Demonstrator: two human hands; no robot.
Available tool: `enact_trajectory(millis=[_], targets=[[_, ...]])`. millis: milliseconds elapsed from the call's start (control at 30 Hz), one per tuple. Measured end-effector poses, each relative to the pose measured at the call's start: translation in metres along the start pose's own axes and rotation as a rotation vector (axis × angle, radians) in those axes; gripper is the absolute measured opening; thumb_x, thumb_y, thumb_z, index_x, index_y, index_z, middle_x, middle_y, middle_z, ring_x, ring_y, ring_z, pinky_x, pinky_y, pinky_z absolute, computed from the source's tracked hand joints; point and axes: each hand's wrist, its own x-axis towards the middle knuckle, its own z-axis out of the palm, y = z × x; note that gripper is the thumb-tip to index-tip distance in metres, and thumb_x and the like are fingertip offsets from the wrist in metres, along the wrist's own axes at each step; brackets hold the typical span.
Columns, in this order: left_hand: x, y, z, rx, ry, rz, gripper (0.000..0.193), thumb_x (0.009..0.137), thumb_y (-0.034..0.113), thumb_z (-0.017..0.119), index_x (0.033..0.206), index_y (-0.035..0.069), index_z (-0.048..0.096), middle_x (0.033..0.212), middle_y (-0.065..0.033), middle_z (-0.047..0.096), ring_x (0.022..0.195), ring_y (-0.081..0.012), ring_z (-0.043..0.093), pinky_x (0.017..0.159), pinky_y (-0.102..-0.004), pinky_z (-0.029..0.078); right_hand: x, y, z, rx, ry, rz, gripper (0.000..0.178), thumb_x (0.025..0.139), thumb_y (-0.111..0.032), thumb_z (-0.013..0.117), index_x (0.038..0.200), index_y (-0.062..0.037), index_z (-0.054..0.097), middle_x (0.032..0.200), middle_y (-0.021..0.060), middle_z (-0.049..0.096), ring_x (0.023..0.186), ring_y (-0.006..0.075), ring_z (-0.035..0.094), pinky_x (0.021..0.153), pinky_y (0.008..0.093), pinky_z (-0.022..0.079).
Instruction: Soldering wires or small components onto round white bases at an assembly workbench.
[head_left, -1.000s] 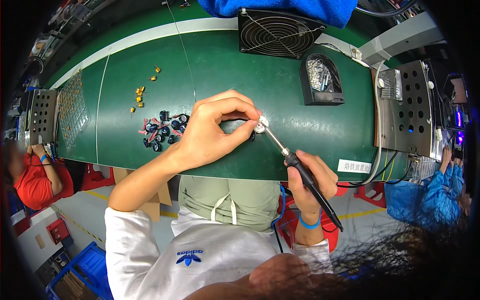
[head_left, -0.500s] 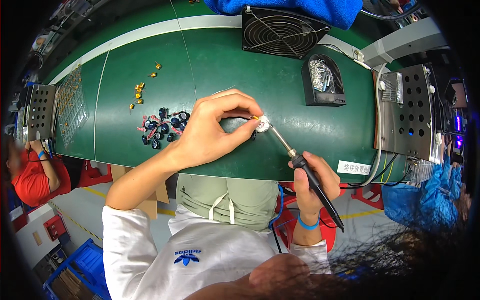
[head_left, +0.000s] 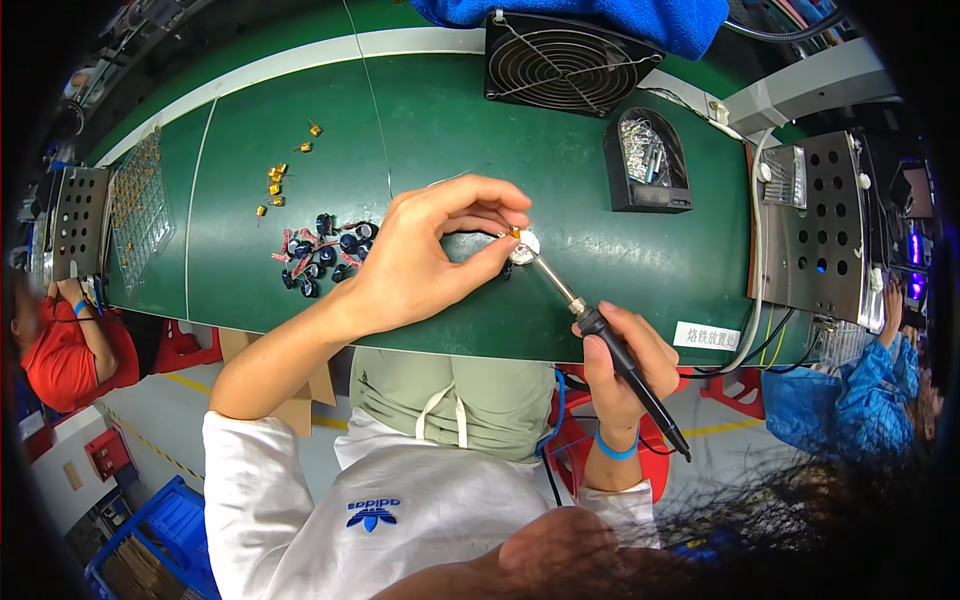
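Note:
My left hand is over the bench, its thumb against a small yellow component. The index finger curls above that component, and a sliver of space shows between them. Right beside it sits a small round whitish part, partly behind the thumb. My right hand grips a soldering iron by its black handle. The iron's metal tip reaches up and left to the round part's lower edge; exact contact is too small to make out.
Dark round parts with reddish strips lie left of my left hand, with several yellow components beyond. A thin wire runs down to the bench. Farther off are a black fan, a black bin and a perforated metal box.
My left index finger has lifted slightly off the yellow component, which shows more now. The soldering iron has shifted a little left and down. At the right edge, another person's blue sleeve and hand have moved.

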Motion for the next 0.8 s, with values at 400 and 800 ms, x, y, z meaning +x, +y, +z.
enact_trajectory(millis=[400, 800], targets=[[0.0004, -0.0004, 0.0015, 0.038, 0.009, 0.008, 0.033, 0.088, -0.011, 0.069, 0.120, -0.005, 0.066, 0.111, -0.0155, 0.073, 0.104, -0.0206, 0.074, 0.095, -0.0323, 0.062, -0.0004, 0.0016, -0.0007, -0.003, -0.001, -0.011, 0.033, 0.089, -0.011, 0.076, 0.113, 0.0107, 0.068, 0.082, 0.0190, 0.075, 0.071, 0.0221, 0.073, 0.067, 0.0282, 0.056], [-0.0006, 0.0015, -0.0012, 0.044, -0.002, 0.013, 0.033, 0.087, -0.008, 0.072, 0.120, -0.005, 0.067, 0.113, -0.0169, 0.071, 0.106, -0.0224, 0.073, 0.095, -0.0324, 0.062, -0.0024, 0.0016, 0.0005, 0.015, 0.043, -0.020, 0.034, 0.092, -0.014, 0.075, 0.113, 0.0110, 0.068, 0.081, 0.0194, 0.074, 0.070, 0.0223, 0.073, 0.065, 0.0288, 0.056]])
